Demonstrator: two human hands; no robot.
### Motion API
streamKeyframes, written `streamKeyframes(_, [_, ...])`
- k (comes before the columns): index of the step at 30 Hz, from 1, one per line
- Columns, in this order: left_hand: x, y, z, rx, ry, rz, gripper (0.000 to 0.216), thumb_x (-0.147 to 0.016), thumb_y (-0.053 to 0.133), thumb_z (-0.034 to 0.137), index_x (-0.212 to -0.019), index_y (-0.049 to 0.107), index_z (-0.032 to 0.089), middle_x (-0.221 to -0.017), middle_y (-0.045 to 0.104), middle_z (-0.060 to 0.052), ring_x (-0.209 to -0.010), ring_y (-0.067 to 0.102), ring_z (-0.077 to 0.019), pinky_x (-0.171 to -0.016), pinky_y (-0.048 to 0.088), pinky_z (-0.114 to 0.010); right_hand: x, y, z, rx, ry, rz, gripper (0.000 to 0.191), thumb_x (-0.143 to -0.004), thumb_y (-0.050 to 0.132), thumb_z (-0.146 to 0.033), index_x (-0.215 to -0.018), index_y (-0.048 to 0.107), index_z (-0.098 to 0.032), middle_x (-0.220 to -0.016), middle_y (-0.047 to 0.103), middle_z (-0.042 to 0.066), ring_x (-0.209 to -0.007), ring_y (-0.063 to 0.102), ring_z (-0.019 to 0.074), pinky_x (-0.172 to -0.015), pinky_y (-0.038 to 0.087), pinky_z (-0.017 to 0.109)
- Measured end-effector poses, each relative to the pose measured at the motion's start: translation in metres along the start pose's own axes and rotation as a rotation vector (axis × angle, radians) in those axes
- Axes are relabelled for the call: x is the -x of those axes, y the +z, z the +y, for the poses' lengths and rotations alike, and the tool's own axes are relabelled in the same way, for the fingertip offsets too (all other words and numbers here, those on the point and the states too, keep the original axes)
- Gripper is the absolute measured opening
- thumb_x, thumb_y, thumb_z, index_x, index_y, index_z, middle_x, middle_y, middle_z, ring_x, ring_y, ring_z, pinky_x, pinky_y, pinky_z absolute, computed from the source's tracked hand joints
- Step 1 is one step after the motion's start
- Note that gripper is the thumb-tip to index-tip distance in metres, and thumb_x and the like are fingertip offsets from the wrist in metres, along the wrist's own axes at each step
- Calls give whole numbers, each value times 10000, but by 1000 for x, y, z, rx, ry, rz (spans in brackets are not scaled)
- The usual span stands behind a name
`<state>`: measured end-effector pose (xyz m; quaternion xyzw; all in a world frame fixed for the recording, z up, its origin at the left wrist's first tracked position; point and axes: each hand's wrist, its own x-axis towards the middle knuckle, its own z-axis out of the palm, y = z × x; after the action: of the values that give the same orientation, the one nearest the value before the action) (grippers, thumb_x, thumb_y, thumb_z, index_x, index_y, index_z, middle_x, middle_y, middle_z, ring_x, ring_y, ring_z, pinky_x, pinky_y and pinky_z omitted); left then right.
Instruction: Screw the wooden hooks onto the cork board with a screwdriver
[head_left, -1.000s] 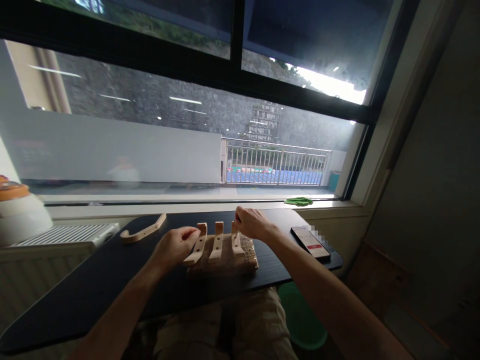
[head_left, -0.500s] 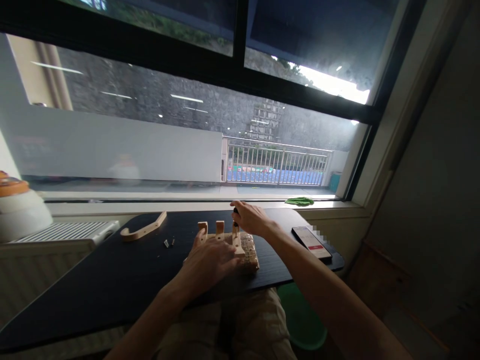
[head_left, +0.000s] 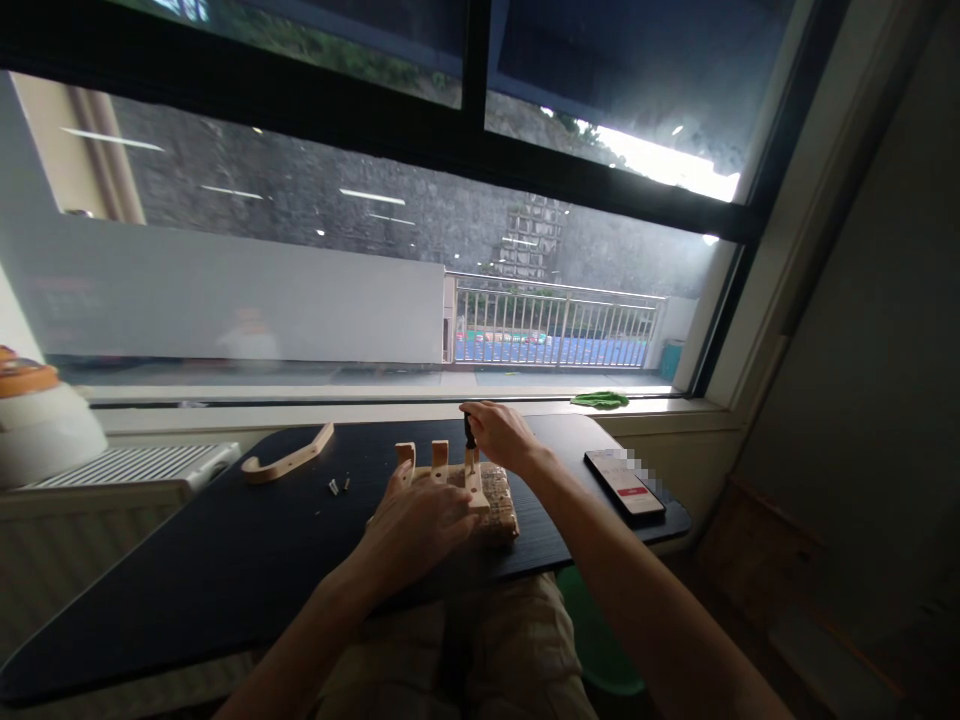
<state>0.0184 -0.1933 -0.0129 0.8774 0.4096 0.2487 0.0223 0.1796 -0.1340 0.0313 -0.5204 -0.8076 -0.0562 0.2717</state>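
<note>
A wooden board [head_left: 499,503] with three pale wooden hooks [head_left: 439,458] lies on the black table [head_left: 225,560]. My left hand [head_left: 420,525] rests flat on the board's near side, fingers spread over the hooks' lower ends. My right hand [head_left: 499,432] is closed round a small dark-handled screwdriver [head_left: 469,432], held upright over the rightmost hook. A loose fourth wooden hook [head_left: 289,460] lies at the table's far left. Two small screws [head_left: 339,486] sit between it and the board.
A phone [head_left: 624,483] with a lit screen lies at the table's right end. A white radiator grille [head_left: 112,467] and a white pot with an orange lid [head_left: 34,425] are at left. A green item [head_left: 598,401] lies on the windowsill, a green stool [head_left: 600,640] below.
My left hand let go of the leftmost hook, leaving two screws on the table, and moved right to lie flat on the board. My right hand stayed over the rightmost hook.
</note>
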Motion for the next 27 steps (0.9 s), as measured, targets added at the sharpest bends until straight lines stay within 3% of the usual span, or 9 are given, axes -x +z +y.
streamKeyframes(4, [-1, 0, -2, -6, -12, -21, 265, -775, 525, 449, -927, 692, 311, -929, 704, -25, -1016, 540, -299, -1023, 102, -518, -4, 4, 7, -36, 43, 40, 334, -906, 363, -261, -1169, 565, -223, -1117, 632, 51, -1016, 569, 179, -828, 394, 258])
streamKeyframes(10, [-2, -4, 0, 14, -6, -38, 281, -782, 502, 476, -920, 697, 327, -947, 703, -4, -1061, 506, -314, -964, 229, -475, -5, 9, 12, -122, 47, 79, 343, -883, 371, -198, -1143, 592, -231, -1111, 641, 22, -1017, 572, 148, -841, 396, 224])
streamKeyframes(14, [-3, -4, -1, 51, -15, -59, 269, -764, 522, 480, -895, 704, 330, -908, 710, 3, -985, 543, -291, -983, 203, -472, -5, 9, 19, -186, 51, 100, 319, -887, 388, -225, -1105, 621, -216, -1033, 671, 23, -954, 597, 144, -823, 408, 224])
streamKeyframes(27, [-4, -1, -4, 73, -85, -93, 336, -751, 509, 548, -931, 692, 331, -855, 706, -13, -1031, 526, -306, -1026, 112, -517, -8, 16, 25, -252, 216, 178, 326, -775, 550, -475, -864, 667, -185, -753, 656, 17, -668, 558, 124, -607, 392, 225])
